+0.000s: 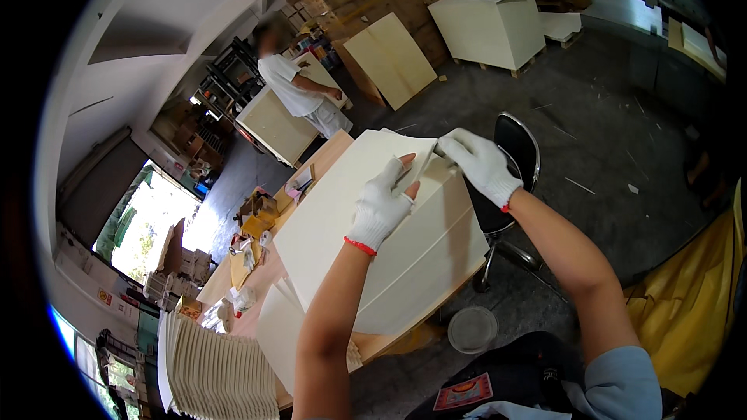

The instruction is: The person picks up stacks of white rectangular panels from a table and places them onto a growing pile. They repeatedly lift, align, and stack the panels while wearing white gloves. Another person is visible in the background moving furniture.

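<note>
Separating: I judge the top cream board (pixel 327 214) is being parted from panels (pixel 424 257) on the counter (pixel 331 149).
Left hand (pixel 379 206): thumb and forefinger apart at board's edge.
Right hand (pixel 478 163): fingers curled at corner; grip unclear.
Next move: probably needs steady edge support.
Texture: flat, matte.

The large sheets (pixel 334 202) look like smooth, matt paperboard, the counter (pixel 336 149) beneath them like smooth wood, the gloves (pixel 381 204) touching them like rough knitted cloth, and the chair (pixel 515 142) right of them has a glossy, metal-looking frame.
</note>
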Motion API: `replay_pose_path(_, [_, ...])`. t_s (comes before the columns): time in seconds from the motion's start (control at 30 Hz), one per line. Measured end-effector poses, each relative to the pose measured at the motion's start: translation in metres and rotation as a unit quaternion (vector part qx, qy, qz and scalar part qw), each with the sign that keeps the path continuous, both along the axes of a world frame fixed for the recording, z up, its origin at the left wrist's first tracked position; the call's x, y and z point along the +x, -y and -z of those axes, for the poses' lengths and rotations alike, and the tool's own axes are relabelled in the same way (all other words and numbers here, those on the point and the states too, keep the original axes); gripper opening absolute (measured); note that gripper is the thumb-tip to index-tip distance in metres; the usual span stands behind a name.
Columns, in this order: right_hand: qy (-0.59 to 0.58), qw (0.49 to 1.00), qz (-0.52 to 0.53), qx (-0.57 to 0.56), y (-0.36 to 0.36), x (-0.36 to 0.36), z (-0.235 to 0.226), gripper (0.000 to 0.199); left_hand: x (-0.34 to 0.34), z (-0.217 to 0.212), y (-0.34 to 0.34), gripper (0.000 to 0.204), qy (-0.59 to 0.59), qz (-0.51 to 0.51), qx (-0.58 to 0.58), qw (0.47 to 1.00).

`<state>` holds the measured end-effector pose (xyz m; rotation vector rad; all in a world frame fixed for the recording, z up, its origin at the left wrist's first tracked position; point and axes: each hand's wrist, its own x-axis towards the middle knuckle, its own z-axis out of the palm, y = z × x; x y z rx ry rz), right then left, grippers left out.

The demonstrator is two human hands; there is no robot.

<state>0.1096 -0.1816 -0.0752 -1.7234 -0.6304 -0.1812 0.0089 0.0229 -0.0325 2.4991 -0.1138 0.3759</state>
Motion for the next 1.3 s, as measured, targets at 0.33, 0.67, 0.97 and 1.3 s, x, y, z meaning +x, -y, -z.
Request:
replay_pose_path(0.33, [0.243, 0.941, 0.010, -0.234, 0.000, 0.022, -0.015, 0.042, -0.008, -0.020, 0.016, 0.031, -0.008, -0.008, 0.033, 0.999])
replay_pose_path(0.67, [0.004, 1.000, 0.015, -0.018, -0.026, 0.004, 0.004, 0.052, -0.001, -0.012, 0.008, 0.035, -0.035, -0.020, 0.057, 0.998])
replay_pose_path(0.97, [0.023, 0.998, 0.031, -0.040, -0.023, -0.002, 0.002, 0.053, -0.001, -0.006, 0.007, 0.034, 0.022, -0.009, 0.026, 0.999])
replay_pose_path(1.3, [0.046, 0.996, 0.056, -0.045, -0.029, 0.006, 0.014, 0.052, -0.008, -0.023, 0.021, 0.037, -0.052, -0.018, 0.098, 0.994])
